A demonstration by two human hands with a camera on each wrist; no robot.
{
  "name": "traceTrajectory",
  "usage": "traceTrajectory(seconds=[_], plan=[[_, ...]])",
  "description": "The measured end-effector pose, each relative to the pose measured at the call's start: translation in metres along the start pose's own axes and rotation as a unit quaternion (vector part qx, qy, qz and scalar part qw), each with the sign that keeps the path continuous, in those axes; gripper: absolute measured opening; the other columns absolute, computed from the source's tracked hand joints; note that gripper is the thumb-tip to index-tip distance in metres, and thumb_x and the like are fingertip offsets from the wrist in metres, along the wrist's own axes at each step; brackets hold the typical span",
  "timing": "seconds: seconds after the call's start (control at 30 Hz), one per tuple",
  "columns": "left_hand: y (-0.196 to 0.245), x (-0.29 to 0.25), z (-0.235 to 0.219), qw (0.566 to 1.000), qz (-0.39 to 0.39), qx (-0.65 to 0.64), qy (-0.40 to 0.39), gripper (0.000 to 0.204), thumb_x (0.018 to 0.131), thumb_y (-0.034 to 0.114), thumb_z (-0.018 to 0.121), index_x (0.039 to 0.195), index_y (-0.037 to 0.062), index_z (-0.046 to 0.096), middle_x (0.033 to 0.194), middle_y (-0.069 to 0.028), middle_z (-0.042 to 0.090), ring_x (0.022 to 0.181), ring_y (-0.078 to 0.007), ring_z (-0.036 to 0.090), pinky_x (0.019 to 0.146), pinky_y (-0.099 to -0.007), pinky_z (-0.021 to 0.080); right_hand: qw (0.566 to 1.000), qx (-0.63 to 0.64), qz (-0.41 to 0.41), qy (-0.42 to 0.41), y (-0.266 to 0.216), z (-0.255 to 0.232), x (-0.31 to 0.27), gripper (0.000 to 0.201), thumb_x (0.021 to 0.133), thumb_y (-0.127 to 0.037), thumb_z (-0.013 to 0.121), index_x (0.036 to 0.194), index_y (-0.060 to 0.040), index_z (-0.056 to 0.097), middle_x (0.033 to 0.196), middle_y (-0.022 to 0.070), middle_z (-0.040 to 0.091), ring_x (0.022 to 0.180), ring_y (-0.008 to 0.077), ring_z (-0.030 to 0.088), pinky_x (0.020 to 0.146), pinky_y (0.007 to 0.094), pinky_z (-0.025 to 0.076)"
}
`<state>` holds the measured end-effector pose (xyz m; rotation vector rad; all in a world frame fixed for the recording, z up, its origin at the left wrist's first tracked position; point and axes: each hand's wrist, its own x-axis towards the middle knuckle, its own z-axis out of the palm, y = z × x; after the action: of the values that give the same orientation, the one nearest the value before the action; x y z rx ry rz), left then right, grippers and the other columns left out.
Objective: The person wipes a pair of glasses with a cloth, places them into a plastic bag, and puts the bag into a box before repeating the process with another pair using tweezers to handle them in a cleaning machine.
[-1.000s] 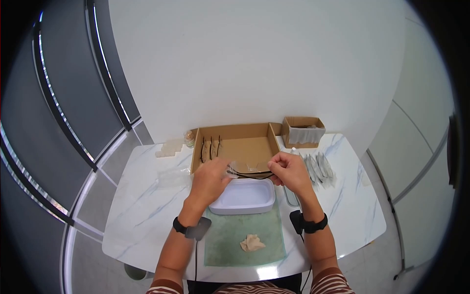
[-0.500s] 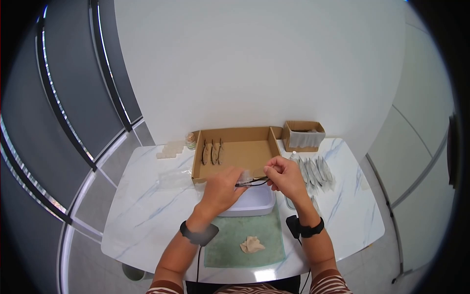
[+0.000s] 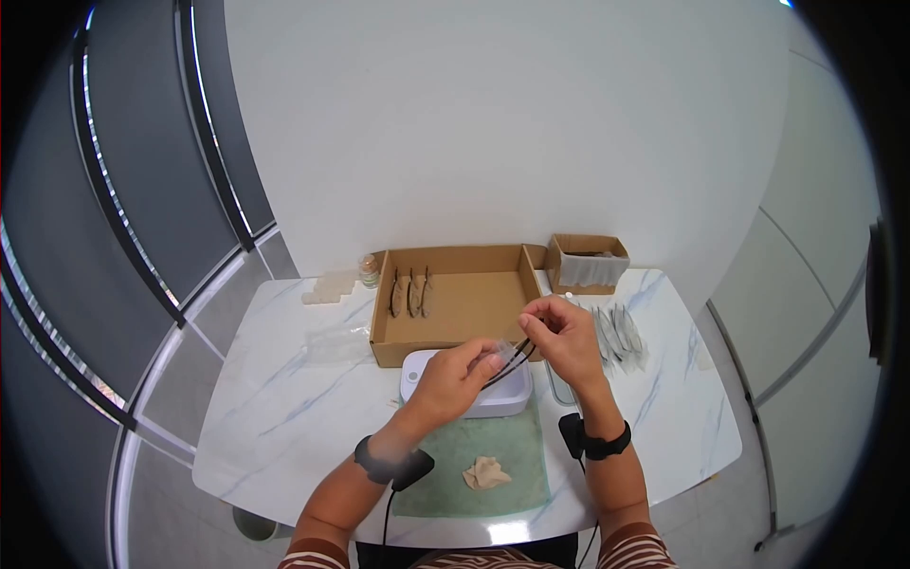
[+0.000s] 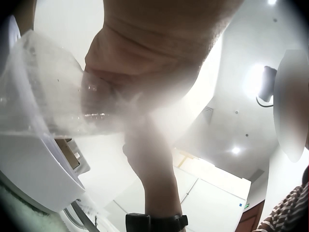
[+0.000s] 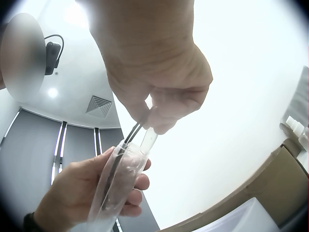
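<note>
Over the white oval tub (image 3: pixel 502 408), my left hand (image 3: pixel 444 381) grips a clear plastic sleeve (image 5: pixel 113 188), its fingers curled behind it in the right wrist view. A pair of eyeglasses with thin dark arms (image 5: pixel 132 133) lies partly inside the sleeve, the arm ends sticking out of its mouth. Above that opening, my right hand (image 3: pixel 566 343) pinches those ends between thumb and fingers. The glasses slant up to the right in the head view. In the left wrist view the sleeve (image 4: pixel 43 92) hangs past the hand, and the glasses are hidden.
Behind the tub is a shallow cardboard tray (image 3: pixel 479 308) with dark-framed glasses (image 3: pixel 412 296) at its left. A small cardboard box (image 3: pixel 588 277) and several sleeved glasses (image 3: pixel 618 337) are at right. A beige cloth (image 3: pixel 486 473) lies on a green mat (image 3: pixel 427 498) in front.
The glasses and sleeve have turned from nearly level to slanting up to the right. My left hand has moved right and down in the head view; more of the tub's left end shows.
</note>
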<state>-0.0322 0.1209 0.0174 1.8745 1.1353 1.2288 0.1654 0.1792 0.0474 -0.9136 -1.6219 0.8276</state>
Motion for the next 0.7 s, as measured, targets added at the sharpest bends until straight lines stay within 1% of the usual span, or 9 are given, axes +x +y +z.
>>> traceTrajectory(seconds=[0.03, 0.17, 0.23, 0.37, 0.43, 0.5, 0.57, 0.63, 0.7], plan=[[-0.001, -0.001, 0.002, 0.999, -0.030, -0.045, -0.009, 0.028, 0.103, 0.021, 0.059, 0.119, -0.0018, 0.063, 0.101, -0.0130, 0.073, 0.093, -0.0164, 0.070, 0.083, -0.0306, 0.055, 1.000, -0.008, -0.008, -0.004, -0.003, -0.001, -0.001, 0.010, 0.089, -0.011, 0.074, 0.091, -0.0008, 0.071, 0.062, -0.0040, 0.057, 0.057, 0.0019, 0.048, 0.051, 0.0223, 0.038], [-0.002, -0.002, 0.009, 0.999, -0.033, -0.011, 0.006, 0.025, 0.104, 0.019, 0.055, 0.115, -0.0019, 0.062, 0.094, -0.0124, 0.074, 0.089, -0.0147, 0.070, 0.081, -0.0299, 0.054, 0.999, -0.019, -0.022, -0.019, -0.006, 0.001, -0.003, 0.010, 0.088, -0.010, 0.075, 0.094, -0.0019, 0.073, 0.063, -0.0024, 0.059, 0.057, 0.0027, 0.049, 0.052, 0.0226, 0.040], [0.000, -0.003, 0.011, 0.999, -0.033, -0.003, 0.023, 0.023, 0.105, 0.020, 0.054, 0.113, -0.0011, 0.060, 0.089, -0.0108, 0.073, 0.083, -0.0142, 0.069, 0.077, -0.0290, 0.054, 0.999, -0.016, -0.034, -0.019, -0.004, 0.003, -0.004, 0.010, 0.088, -0.010, 0.076, 0.094, -0.0018, 0.074, 0.063, -0.0017, 0.060, 0.057, 0.0030, 0.049, 0.052, 0.0227, 0.040], [-0.003, -0.004, 0.018, 0.998, -0.055, 0.007, 0.040, 0.022, 0.105, 0.020, 0.055, 0.112, -0.0003, 0.059, 0.086, -0.0096, 0.072, 0.079, -0.0125, 0.067, 0.074, -0.0280, 0.054, 0.998, -0.021, -0.045, -0.025, 0.000, 0.003, -0.004, 0.011, 0.086, -0.010, 0.076, 0.094, -0.0021, 0.074, 0.064, 0.0000, 0.062, 0.056, 0.0040, 0.051, 0.052, 0.0230, 0.042], [-0.012, -0.004, 0.023, 0.997, -0.028, -0.029, 0.069, 0.022, 0.105, 0.019, 0.057, 0.114, -0.0009, 0.056, 0.085, -0.0079, 0.071, 0.077, -0.0102, 0.066, 0.071, -0.0269, 0.053, 0.998, -0.041, -0.053, -0.021, -0.003, 0.004, -0.006, 0.012, 0.086, -0.011, 0.076, 0.093, -0.0020, 0.074, 0.064, 0.0013, 0.063, 0.056, 0.0052, 0.052, 0.052, 0.0237, 0.043], [-0.015, -0.004, 0.024, 0.996, -0.029, -0.052, 0.071, 0.022, 0.105, 0.019, 0.058, 0.114, -0.0009, 0.056, 0.086, -0.0066, 0.071, 0.078, -0.0089, 0.065, 0.072, -0.0258, 0.053, 0.996, -0.061, -0.061, -0.017, -0.009, 0.005, -0.008, 0.012, 0.086, -0.012, 0.076, 0.092, -0.0018, 0.075, 0.064, 0.0026, 0.064, 0.056, 0.0063, 0.054, 0.053, 0.0244, 0.044], [-0.015, -0.004, 0.027, 0.994, -0.030, -0.076, 0.072, 0.021, 0.105, 0.018, 0.059, 0.114, -0.0010, 0.056, 0.087, -0.0053, 0.070, 0.079, -0.0075, 0.064, 0.072, -0.0248, 0.053, 0.991, -0.110, -0.031, -0.073, -0.013, 0.005, -0.009, 0.013, 0.089, -0.010, 0.077, 0.093, 0.0023, 0.073, 0.072, 0.0006, 0.067, 0.062, 0.0028, 0.056, 0.056, 0.0213, 0.046], [-0.013, -0.004, 0.030, 0.980, -0.023, -0.166, 0.103, 0.018, 0.104, 0.017, 0.059, 0.109, -0.0010, 0.057, 0.084, -0.0067, 0.071, 0.075, -0.0080, 0.062, 0.070, -0.0260, 0.053, 0.992, -0.095, -0.034, -0.075, -0.012, 0.007, -0.010, 0.014, 0.090, -0.011, 0.076, 0.093, 0.0025, 0.073, 0.072, 0.0007, 0.068, 0.063, 0.0033, 0.057, 0.057, 0.0214, 0.045], [-0.017, -0.004, 0.030, 0.975, -0.027, -0.193, 0.109, 0.017, 0.105, 0.016, 0.058, 0.110, -0.0009, 0.057, 0.087, -0.0058, 0.071, 0.077, -0.0081, 0.063, 0.071, -0.0253, 0.053, 0.993, -0.081, -0.038, -0.077, -0.012, 0.006, -0.010, 0.016, 0.091, -0.013, 0.076, 0.093, 0.0026, 0.074, 0.073, 0.0007, 0.068, 0.064, 0.0038, 0.057, 0.058, 0.0216, 0.045]])
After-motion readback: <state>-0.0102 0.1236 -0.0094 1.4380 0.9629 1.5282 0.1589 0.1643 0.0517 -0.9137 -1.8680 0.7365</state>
